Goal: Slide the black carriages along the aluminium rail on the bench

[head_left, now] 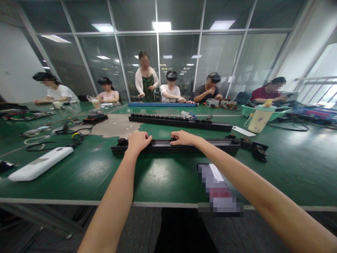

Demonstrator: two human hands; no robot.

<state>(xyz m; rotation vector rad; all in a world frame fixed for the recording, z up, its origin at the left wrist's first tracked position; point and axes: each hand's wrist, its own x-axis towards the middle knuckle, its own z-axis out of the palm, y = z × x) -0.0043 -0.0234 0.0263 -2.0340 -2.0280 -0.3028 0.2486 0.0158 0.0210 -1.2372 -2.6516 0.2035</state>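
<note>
A long black rail (210, 144) lies across the green table (86, 172) in front of me. My left hand (138, 140) rests curled on the rail near its left end, beside a small black module (122, 141). My right hand (182, 137) grips the rail's middle with its fingers folded over a black piece I cannot make out clearly. Loose black modules (259, 150) lie at the rail's right end.
A second black rail (181, 122) with several modules lies farther back, a blue rail (162, 104) behind it. A white power strip (39, 164) and cables (56, 138) lie at left. A cream jug (259, 119) stands at right. Several people sit across the table.
</note>
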